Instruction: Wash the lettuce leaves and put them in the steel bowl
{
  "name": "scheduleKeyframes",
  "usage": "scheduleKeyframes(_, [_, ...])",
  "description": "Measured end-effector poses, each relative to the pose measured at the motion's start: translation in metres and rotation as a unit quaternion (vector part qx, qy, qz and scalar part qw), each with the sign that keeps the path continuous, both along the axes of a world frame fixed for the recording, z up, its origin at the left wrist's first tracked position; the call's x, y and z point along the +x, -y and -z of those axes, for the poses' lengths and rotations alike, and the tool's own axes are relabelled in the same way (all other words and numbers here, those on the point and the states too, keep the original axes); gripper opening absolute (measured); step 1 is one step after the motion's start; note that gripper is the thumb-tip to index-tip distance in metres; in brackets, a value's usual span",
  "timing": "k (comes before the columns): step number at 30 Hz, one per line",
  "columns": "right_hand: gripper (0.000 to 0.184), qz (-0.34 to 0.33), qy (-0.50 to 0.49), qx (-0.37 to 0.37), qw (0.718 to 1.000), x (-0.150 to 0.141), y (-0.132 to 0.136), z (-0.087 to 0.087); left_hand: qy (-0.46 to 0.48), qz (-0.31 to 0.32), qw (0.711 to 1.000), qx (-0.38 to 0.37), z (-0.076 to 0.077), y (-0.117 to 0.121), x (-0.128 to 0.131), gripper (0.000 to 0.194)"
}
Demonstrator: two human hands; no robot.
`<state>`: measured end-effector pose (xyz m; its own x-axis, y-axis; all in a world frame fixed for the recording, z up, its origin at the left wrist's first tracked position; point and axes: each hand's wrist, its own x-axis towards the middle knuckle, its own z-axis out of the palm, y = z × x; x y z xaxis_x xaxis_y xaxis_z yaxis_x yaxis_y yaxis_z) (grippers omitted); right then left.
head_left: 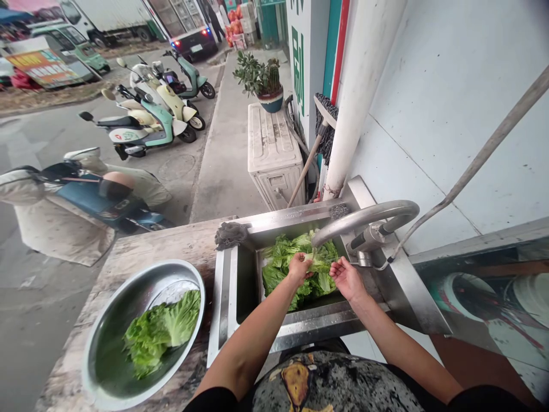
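Green lettuce lies heaped in a stainless steel sink. My left hand is closed over the heap, fingers pinching a pale lettuce leaf below the spout of the curved metal faucet. A thin stream of water seems to fall there. At the right side of the heap, my right hand has its fingers curled, with a leaf's edge at the fingertips; the exact grip is partly hidden. More lettuce rests in a large metal basin left of the sink.
The basin stands on a worn wooden table. A dark rag hangs on the sink's back left corner, and a steel scourer sits on the back rim. Behind are a white box, a mop and a pipe.
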<state>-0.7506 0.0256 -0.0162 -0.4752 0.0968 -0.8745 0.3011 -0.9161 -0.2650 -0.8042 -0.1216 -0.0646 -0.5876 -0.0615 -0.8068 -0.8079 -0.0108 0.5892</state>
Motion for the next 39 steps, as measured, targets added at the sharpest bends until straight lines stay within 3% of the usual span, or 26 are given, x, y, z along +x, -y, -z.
scheduleKeyframes(4, [0.048,0.004,-0.002,-0.003,1.000,0.000,-0.001,0.002,-0.005,-0.001,1.000,0.001,0.002,-0.001,0.000,0.028])
scheduleKeyframes(7, [0.040,0.004,-0.017,0.009,1.000,0.003,0.001,0.014,-0.008,-0.005,1.000,0.002,0.003,-0.001,-0.001,0.030])
scheduleKeyframes(9, [0.026,-0.021,-0.048,0.043,0.998,0.010,0.003,0.027,-0.009,-0.005,1.000,0.004,0.002,-0.001,0.000,0.032])
scheduleKeyframes(11, [0.020,-0.087,-0.081,0.136,0.984,0.018,0.006,0.043,-0.007,-0.001,1.000,0.006,0.002,0.000,0.001,0.033])
scheduleKeyframes(13, [0.039,-0.178,-0.113,0.290,0.934,0.025,0.007,0.060,-0.004,0.012,1.000,0.009,0.001,0.002,0.002,0.032])
scheduleKeyframes(15, [0.060,-0.257,-0.150,0.422,0.856,0.028,0.007,0.073,-0.009,0.034,0.999,0.019,0.000,0.004,0.003,0.031])
scheduleKeyframes(16, [0.069,-0.286,-0.171,0.454,0.826,0.026,0.007,0.078,-0.013,0.047,0.998,0.025,0.000,0.005,0.003,0.030])
scheduleKeyframes(18, [0.077,-0.329,-0.204,0.445,0.808,0.020,0.008,0.086,-0.022,0.068,0.997,0.037,-0.002,0.007,0.001,0.029])
scheduleKeyframes(21, [0.066,-0.355,-0.195,0.396,0.824,0.005,0.014,0.091,-0.042,0.049,0.996,0.059,-0.004,0.009,-0.003,0.036])
scheduleKeyframes(24, [0.054,-0.336,-0.148,0.420,0.830,-0.006,0.025,0.090,-0.078,0.006,0.992,0.096,-0.005,0.008,-0.003,0.056])
scheduleKeyframes(26, [0.057,-0.303,-0.113,0.428,0.844,-0.009,0.031,0.086,-0.080,0.006,0.987,0.136,-0.004,0.008,-0.001,0.063])
scheduleKeyframes(30, [0.069,-0.271,-0.167,0.293,0.902,-0.011,0.032,0.080,-0.052,-0.007,0.977,0.205,-0.006,0.013,0.003,0.060])
scheduleKeyframes(32, [0.063,-0.269,-0.190,0.246,0.911,-0.014,0.027,0.080,-0.039,-0.004,0.974,0.221,-0.009,0.018,0.003,0.054])
scheduleKeyframes(35, [0.057,-0.259,-0.176,0.235,0.920,-0.021,0.022,0.082,-0.029,0.000,0.969,0.247,-0.013,0.025,0.000,0.049])
scheduleKeyframes(39, [0.057,-0.273,-0.173,0.180,0.929,-0.025,0.022,0.085,-0.031,-0.014,0.978,0.206,-0.012,0.027,-0.003,0.042])
